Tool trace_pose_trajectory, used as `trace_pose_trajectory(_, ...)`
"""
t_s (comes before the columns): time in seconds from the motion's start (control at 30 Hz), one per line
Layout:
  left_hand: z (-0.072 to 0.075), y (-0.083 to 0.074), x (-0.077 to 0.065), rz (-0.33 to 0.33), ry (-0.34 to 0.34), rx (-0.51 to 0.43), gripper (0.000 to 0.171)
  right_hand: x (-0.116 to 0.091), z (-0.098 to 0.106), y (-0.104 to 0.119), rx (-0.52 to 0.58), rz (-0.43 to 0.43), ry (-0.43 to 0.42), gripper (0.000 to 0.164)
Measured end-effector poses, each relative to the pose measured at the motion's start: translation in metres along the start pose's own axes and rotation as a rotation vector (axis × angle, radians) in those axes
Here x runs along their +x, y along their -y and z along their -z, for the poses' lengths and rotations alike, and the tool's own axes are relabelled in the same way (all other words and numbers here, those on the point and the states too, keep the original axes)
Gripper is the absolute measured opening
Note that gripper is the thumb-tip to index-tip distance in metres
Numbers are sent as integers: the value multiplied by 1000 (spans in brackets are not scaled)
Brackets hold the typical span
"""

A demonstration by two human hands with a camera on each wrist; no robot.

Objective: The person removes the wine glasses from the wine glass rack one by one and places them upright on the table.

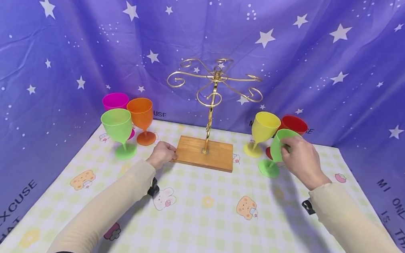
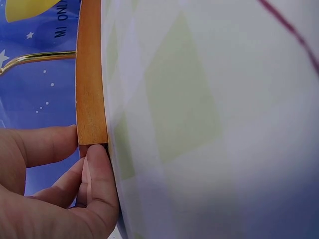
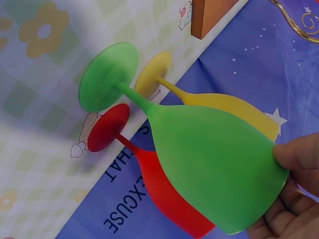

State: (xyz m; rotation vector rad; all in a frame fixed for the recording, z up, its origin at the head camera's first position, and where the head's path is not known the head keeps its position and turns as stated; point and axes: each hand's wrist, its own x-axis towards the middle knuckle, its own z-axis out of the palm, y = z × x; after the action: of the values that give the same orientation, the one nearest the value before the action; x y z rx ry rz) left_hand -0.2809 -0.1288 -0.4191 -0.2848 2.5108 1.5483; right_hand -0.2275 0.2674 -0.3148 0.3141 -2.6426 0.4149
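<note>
A gold wire stand (image 1: 209, 119) with curled arms rises from a rectangular wooden base (image 1: 218, 156) in the middle of the table. My left hand (image 1: 162, 154) grips the base's left front corner; in the left wrist view the thumb (image 2: 52, 144) lies against one face and the fingers meet the end. At the right, my right hand (image 1: 302, 159) pinches a green goblet (image 3: 214, 164) near its rim, thumb on the outside. The goblet's foot is at the tablecloth; whether it touches is unclear. Close behind are a yellow goblet (image 1: 264, 128) and a red goblet (image 3: 167, 194), partly hidden.
On the left side stand another green goblet (image 1: 117, 126), an orange goblet (image 1: 141, 115) and a magenta goblet (image 1: 112, 100) partly hidden behind them. A checked tablecloth (image 1: 204, 231) with cartoon prints covers the table. Purple starry curtains (image 1: 211, 27) enclose the back and sides.
</note>
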Motion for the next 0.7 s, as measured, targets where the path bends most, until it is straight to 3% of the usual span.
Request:
trace_pose_trajectory(0.47, 1, -1, 1, 1, 7, -13, 31, 3, -1, -1, -11, 12, -12, 22)
trace_pose_trajectory(0.7, 0, -1, 0, 13, 8, 10, 32, 2, 1, 0, -20, -10, 30, 23)
